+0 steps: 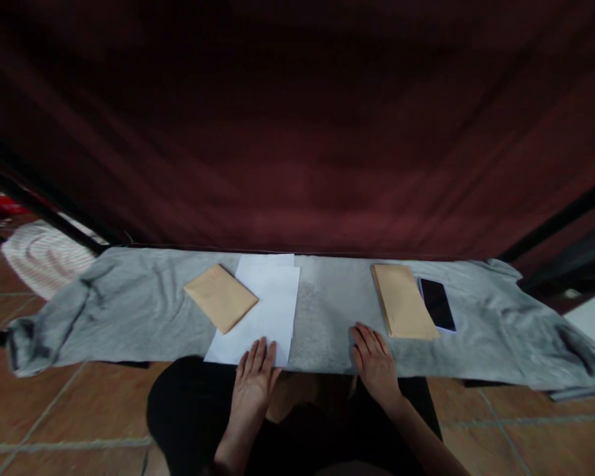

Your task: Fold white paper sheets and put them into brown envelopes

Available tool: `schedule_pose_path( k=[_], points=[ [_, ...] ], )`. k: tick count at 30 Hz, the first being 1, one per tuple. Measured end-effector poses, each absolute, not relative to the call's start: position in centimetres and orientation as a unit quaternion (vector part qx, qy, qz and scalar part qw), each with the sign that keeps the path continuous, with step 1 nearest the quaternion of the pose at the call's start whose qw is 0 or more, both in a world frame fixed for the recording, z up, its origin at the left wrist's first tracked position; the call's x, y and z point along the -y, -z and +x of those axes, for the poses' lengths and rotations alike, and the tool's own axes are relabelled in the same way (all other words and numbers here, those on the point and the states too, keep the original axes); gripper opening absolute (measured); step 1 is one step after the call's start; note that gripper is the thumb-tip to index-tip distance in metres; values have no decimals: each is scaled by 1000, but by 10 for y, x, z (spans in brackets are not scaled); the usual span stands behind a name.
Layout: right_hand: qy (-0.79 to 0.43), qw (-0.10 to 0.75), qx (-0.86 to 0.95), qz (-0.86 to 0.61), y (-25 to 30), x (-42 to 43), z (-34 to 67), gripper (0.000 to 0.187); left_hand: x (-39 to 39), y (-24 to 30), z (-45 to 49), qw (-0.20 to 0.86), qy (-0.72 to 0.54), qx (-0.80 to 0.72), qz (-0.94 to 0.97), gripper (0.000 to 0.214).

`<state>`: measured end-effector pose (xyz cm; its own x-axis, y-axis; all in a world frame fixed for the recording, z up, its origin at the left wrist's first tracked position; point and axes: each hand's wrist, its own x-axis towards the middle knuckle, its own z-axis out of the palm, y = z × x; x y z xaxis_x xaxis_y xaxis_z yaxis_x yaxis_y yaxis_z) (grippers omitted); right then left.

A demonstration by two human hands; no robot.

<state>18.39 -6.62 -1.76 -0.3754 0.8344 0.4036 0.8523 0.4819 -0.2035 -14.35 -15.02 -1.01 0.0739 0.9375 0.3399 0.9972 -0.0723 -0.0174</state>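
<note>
My left hand [254, 380] lies flat with fingers stretched out, its fingertips on the near edge of a white sheet of paper [265, 311]. A tan envelope [221, 297] rests tilted on the left part of that sheet. My right hand [374, 360] also lies flat and open on the grey cloth [129, 304], just left of the near corner of a second tan envelope stack [402, 301]. Neither hand holds anything.
A black phone [437, 304] lies beside the right envelope stack. The grey cloth covers a low table in front of a dark red curtain [297, 132]. Terracotta floor tiles [69, 410] surround it, with striped fabric [42, 254] at the far left.
</note>
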Motion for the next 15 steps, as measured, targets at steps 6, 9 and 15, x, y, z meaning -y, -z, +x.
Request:
schedule_pose_path(
  k=[6,9,15],
  points=[
    [12,240,826,-510,19,66,182,46,138,-15,-152,104,158,636,-748,45],
    [-27,263,816,-513,18,66,183,45,129,-31,-129,80,190,631,-748,47],
    [-248,393,702,-540,14,57,188,44,112,-45,-52,53,206,569,-795,54]
  ],
)
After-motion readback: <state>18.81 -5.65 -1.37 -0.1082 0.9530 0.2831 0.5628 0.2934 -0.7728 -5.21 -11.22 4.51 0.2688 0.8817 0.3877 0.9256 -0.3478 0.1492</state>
